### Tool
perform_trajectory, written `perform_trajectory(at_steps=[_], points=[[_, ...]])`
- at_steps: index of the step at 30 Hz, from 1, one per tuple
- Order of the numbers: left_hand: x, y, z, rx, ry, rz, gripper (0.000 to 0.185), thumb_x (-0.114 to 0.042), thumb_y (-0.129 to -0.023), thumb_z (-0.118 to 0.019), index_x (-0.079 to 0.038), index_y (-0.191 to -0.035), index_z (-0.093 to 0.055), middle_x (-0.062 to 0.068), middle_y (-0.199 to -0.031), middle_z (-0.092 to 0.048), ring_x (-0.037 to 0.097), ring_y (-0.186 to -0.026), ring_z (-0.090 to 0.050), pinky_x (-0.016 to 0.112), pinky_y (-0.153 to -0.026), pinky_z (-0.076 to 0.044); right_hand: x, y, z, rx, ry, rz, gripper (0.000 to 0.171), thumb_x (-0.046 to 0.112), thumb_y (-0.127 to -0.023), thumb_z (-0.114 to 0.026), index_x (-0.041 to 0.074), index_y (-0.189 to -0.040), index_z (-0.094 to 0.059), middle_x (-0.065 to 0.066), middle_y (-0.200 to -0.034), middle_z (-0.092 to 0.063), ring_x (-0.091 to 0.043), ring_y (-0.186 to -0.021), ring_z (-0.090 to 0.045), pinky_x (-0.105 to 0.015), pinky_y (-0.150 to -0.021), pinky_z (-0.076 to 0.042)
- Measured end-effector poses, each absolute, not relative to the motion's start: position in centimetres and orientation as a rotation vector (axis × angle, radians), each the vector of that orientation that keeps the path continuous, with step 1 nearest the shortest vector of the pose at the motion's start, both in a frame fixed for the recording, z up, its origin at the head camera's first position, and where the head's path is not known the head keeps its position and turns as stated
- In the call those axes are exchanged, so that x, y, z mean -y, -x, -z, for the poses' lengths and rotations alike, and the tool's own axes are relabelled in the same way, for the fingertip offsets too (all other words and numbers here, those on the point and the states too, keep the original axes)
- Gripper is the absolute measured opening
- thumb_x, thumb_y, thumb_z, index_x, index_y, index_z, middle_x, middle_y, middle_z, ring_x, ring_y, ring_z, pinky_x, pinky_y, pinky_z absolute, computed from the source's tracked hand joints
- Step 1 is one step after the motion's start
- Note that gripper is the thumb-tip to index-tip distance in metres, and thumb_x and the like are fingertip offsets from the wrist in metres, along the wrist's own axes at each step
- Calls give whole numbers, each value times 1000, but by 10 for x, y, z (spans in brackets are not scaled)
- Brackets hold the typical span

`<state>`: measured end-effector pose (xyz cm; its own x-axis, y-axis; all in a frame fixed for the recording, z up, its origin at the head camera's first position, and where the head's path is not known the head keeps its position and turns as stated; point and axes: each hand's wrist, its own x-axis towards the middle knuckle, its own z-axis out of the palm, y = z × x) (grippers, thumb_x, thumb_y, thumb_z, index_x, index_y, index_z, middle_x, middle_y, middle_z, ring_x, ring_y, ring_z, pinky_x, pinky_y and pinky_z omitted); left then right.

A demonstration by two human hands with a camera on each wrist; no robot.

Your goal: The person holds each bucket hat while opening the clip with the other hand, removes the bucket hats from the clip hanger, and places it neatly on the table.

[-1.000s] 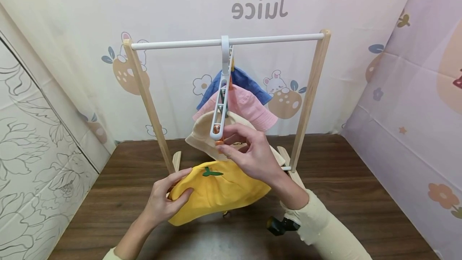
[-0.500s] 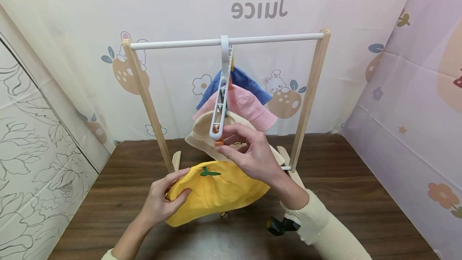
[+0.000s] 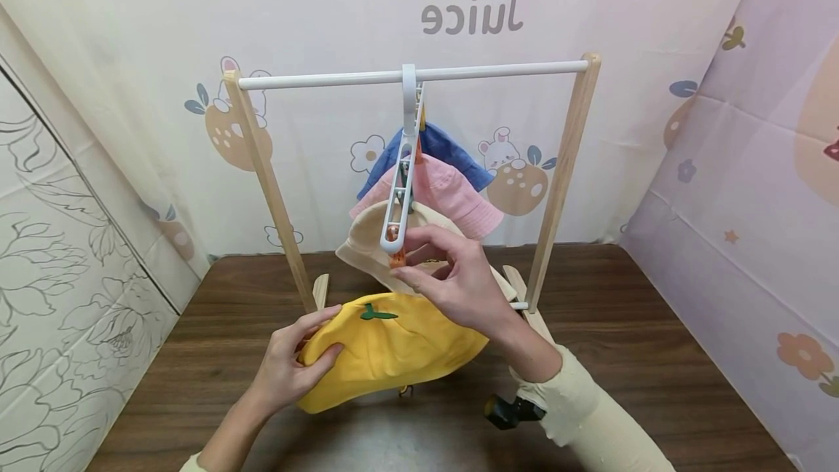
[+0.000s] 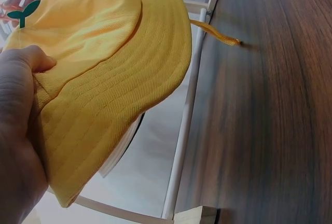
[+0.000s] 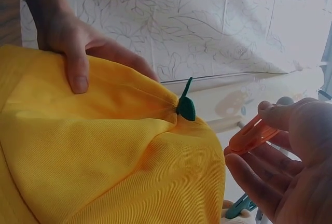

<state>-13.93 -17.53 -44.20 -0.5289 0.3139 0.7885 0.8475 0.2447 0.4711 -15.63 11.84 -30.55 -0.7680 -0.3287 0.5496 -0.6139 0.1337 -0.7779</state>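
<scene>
A yellow bucket hat (image 3: 393, 355) with a green sprout (image 3: 379, 314) on its crown is held by my left hand (image 3: 288, 363), thumb on the outside of the cloth. Its brim faces down, above the table. My right hand (image 3: 467, 286) pinches an orange clothespin (image 5: 252, 137) at the near end of a white clip hanger (image 3: 409, 104). The clothespin is just above the hat's crown and apart from it in the right wrist view. Behind the right hand hangs a cream hat (image 3: 370, 242), then a pink hat (image 3: 452, 191) and a blue hat (image 3: 452, 148).
The hanger hooks over the white rail (image 3: 328, 81) of a wooden rack, whose right post (image 3: 565, 181) stands beyond my right forearm. A dark wooden table (image 3: 655, 384) lies below. Printed curtains (image 3: 314, 13) enclose the back and sides. A teal clothespin (image 5: 239, 206) holds the cream hat.
The yellow hat has shifted slightly left and down with my left hand. My right hand stays at the orange clothespin, which has turned a little.
</scene>
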Motion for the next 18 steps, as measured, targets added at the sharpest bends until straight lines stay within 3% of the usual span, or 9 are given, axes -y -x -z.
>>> perform_trajectory(at_steps=[5, 13, 18], points=[[177, 137, 440, 2005, 1036, 1276, 72, 24, -74, -84, 3, -141, -67, 22, -102, -82, -1, -75, -66, 14, -56, -55, -118, 154, 305, 2161, -937, -1690, 39, -4, -93, -87, 0, -131, -76, -18, -121, -82, -25, -98, -86, -35, -73, -71], [182, 139, 446, 1951, 1073, 1274, 68, 15, -83, -87, 2, -146, -65, 27, -102, -80, 4, -78, -73, 15, -58, -57, -118, 154, 306, 2142, -954, -1664, 41, -4, -93, -87, -1, -132, -76, -19, -122, -82, -27, -99, -86, -36, -75, -71], [183, 137, 443, 1978, 1053, 1285, 71, 21, -79, -86, 3, -144, -65, 25, -100, -81, 3, -77, -72, 15, -57, -57, -118, 154, 307, 2126, -957, -1652, 42, -6, -92, -87, -2, -133, -76, -21, -122, -82, -26, -97, -86, -34, -73, -71]])
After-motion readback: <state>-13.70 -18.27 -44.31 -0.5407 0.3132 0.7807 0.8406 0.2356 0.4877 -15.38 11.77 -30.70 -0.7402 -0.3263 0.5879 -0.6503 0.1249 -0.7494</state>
